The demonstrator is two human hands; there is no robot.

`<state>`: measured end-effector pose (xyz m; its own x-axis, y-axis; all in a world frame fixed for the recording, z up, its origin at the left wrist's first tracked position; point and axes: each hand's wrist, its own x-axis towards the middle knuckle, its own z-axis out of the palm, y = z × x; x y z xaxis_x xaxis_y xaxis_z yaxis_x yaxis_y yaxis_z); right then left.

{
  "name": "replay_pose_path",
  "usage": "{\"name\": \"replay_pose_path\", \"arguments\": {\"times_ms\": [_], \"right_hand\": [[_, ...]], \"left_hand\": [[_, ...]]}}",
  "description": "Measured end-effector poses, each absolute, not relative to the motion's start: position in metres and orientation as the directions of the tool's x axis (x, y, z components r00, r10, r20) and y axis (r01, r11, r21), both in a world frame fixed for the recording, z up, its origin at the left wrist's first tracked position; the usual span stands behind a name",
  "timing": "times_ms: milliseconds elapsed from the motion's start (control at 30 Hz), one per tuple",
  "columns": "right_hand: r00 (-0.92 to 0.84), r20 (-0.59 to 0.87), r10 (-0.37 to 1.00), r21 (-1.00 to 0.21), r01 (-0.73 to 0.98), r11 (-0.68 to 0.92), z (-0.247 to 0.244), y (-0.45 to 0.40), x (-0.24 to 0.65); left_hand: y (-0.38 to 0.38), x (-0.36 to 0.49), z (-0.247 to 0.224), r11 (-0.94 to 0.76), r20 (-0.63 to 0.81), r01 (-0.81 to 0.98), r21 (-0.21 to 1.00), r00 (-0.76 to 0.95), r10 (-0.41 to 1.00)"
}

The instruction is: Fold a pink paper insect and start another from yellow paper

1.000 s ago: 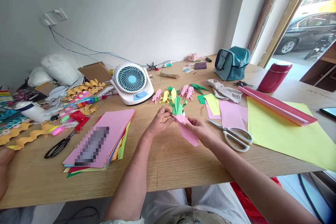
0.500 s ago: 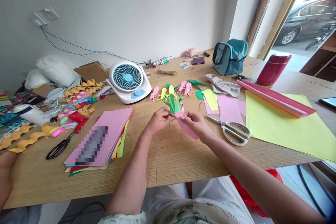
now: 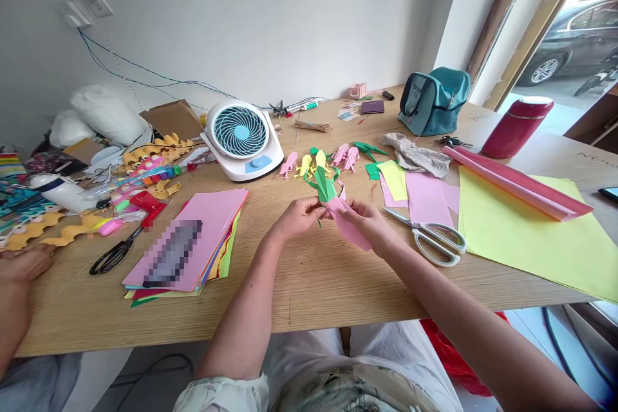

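Above the front middle of the table, a folded paper figure, green (image 3: 325, 185) on top with a pink paper piece (image 3: 348, 229) below, is held between both hands. My left hand (image 3: 301, 215) pinches its left side where green meets pink. The pink part is gripped by my right hand (image 3: 365, 222), thumb on top. Thin green strips curl out at the figure's sides. Just beyond it lie yellow folded figures (image 3: 304, 166) and pink folded figures (image 3: 351, 158), with a green one (image 3: 369, 149) behind. White-handled scissors (image 3: 437, 241) rest right of my right hand.
A stack of coloured paper (image 3: 219, 222) and black-handled scissors (image 3: 116, 256) lie left. Behind them stands a white fan (image 3: 241, 138). To the right are yellow sheets (image 3: 526, 232), a pink paper roll (image 3: 521, 187) and a red flask (image 3: 516, 129). Another person's hand (image 3: 26, 262) rests at far left.
The camera view has shifted slightly. Both my hands keep the paper figure in nearly the same hold. The other person's hand shows more at the left edge.
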<state>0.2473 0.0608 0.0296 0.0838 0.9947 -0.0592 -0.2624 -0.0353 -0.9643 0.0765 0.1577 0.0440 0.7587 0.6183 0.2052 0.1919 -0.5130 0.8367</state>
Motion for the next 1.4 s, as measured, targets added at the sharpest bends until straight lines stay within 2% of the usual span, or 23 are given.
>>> {"name": "replay_pose_path", "arguments": {"times_ms": [200,467,567,700,800,1000,1200,1400], "right_hand": [[0.031,-0.114,0.993,-0.950,-0.296,-0.100,0.030,0.061,0.253],[-0.018,-0.145,0.989,-0.914,-0.382,-0.141,0.029,0.062,0.256],[-0.064,-0.163,0.985,-0.886,-0.428,-0.175,0.028,0.063,0.257],[-0.121,-0.168,0.978,-0.850,-0.485,-0.206,0.026,0.064,0.257],[-0.100,-0.174,0.980,-0.857,-0.474,-0.201,0.024,0.066,0.257],[-0.105,-0.164,0.981,-0.853,-0.484,-0.194,0.022,0.067,0.256],[0.039,-0.059,0.997,-0.971,-0.236,-0.048,0.029,0.058,0.247],[0.227,0.033,0.973,-0.996,-0.075,0.052,0.033,0.056,0.241]], "left_hand": [[0.160,0.071,0.049,-0.545,0.139,0.243,0.803,0.812,0.567],[0.162,0.067,0.047,-0.381,0.073,0.146,0.913,0.861,0.503],[0.165,0.068,0.044,-0.356,0.110,0.091,0.930,0.856,0.504],[0.168,0.074,0.037,-0.361,0.204,0.002,0.933,0.821,0.533],[0.169,0.079,0.033,-0.362,0.247,-0.024,0.932,0.774,0.583],[0.168,0.081,0.024,-0.203,0.195,-0.080,0.976,0.736,0.649],[0.159,0.097,0.009,0.021,0.125,-0.191,0.981,0.716,0.687],[0.154,0.103,0.002,0.256,-0.014,-0.223,0.941,0.727,0.687]]}}
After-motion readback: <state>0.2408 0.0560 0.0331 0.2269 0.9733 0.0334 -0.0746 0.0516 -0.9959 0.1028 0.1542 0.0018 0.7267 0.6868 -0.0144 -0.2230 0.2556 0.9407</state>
